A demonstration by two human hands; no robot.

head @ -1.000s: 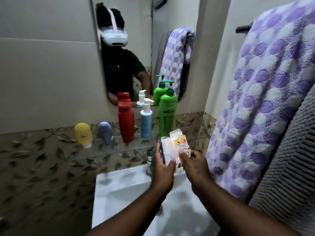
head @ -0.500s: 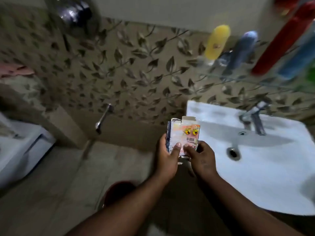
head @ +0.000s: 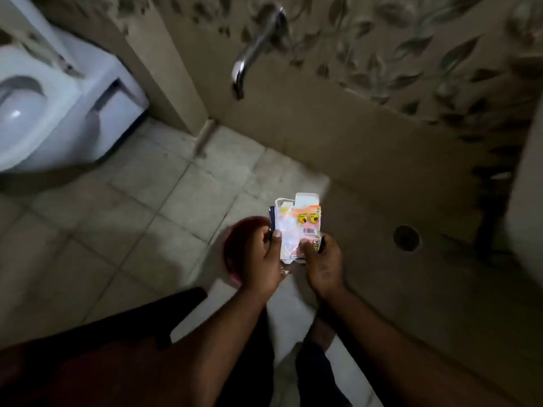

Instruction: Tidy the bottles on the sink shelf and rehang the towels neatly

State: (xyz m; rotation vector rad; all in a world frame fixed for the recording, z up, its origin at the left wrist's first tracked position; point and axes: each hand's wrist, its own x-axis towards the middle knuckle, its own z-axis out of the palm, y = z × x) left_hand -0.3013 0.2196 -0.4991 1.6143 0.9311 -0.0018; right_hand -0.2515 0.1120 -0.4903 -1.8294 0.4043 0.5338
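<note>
Both hands hold a small stack of flattened white and orange packets [head: 296, 227] with yellow stickers and a barcode. My left hand [head: 263, 257] grips the stack's left edge, thumb on its front. My right hand [head: 323, 261] grips its lower right corner. The stack is over a dark red round bin [head: 232, 248] on the floor, mostly hidden behind my left hand. The bottles, shelf and towels are out of view.
A white toilet [head: 44, 107] stands at the upper left. A metal tap [head: 255, 51] sticks out of the leaf-patterned wall tiles. A floor drain [head: 406, 238] lies to the right. The white sink edge [head: 526, 201] shows at far right. My legs are below.
My view has swung from the mirror and shelf down to the floor. The packets, still in both hands, have moved from in front of the sink to above the red bin.
</note>
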